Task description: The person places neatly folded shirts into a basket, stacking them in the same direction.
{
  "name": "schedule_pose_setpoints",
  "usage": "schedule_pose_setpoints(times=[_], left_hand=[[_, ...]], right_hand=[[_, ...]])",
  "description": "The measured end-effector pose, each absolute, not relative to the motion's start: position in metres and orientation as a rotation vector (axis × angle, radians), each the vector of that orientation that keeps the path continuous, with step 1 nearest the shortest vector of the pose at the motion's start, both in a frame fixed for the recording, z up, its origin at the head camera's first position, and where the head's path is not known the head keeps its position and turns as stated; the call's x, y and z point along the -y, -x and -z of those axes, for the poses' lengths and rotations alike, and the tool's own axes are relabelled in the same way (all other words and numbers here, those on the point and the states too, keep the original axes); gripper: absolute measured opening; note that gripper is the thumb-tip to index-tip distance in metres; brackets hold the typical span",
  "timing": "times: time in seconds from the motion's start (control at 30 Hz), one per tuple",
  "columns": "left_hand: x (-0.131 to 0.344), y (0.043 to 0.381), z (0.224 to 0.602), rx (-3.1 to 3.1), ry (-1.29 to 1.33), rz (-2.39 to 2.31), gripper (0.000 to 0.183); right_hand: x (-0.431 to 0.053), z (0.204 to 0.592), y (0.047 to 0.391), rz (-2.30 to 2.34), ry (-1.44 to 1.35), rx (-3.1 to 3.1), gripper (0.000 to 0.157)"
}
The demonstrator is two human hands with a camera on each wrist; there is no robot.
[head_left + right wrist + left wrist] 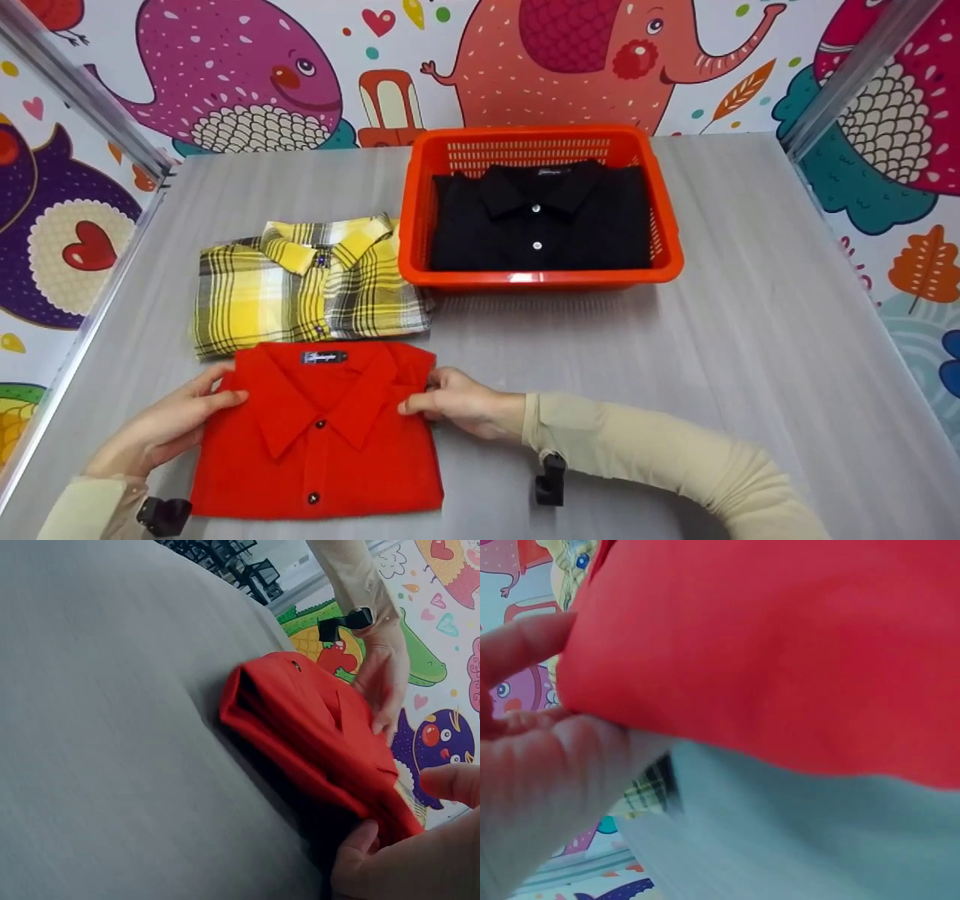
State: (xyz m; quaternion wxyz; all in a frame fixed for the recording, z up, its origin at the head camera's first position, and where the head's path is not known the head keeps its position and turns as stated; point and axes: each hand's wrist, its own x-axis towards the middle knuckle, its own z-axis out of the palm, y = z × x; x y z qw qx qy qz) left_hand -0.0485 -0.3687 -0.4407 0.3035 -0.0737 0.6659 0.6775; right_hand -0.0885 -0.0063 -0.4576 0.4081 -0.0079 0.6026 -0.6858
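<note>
A folded red shirt with a collar and dark buttons is held between both hands at the front left of the table. My left hand grips its left side, thumb on top and fingers under the edge. At the right side, my right hand pinches the shirt near the shoulder, thumb above. In the left wrist view the red cloth stands raised off the grey tabletop beneath. The right wrist view shows the folded layers of the red shirt edge-on, with a shadow under them.
Behind the red shirt lies a folded yellow plaid shirt. An orange plastic basket stands at the back middle, holding a folded black shirt. Printed cartoon walls border the grey table at the back and sides.
</note>
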Motion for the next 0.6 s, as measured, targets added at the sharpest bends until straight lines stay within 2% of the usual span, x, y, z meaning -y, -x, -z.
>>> schedule_pose_setpoints(times=[0.2, 0.5, 0.6], left_hand=[[0.359, 0.050, 0.436, -1.806, 0.244, -1.786, 0.023], [0.344, 0.053, 0.432, -1.849, 0.177, -1.789, 0.023], [0.341, 0.056, 0.429, -1.847, 0.183, -1.779, 0.022]], right_hand=[[0.003, 0.460, 0.087, 1.730, -0.002, -1.471, 0.019], [-0.002, 0.458, 0.073, 1.601, 0.039, -1.671, 0.018], [-0.003, 0.457, 0.070, 1.608, 0.060, -1.682, 0.025]])
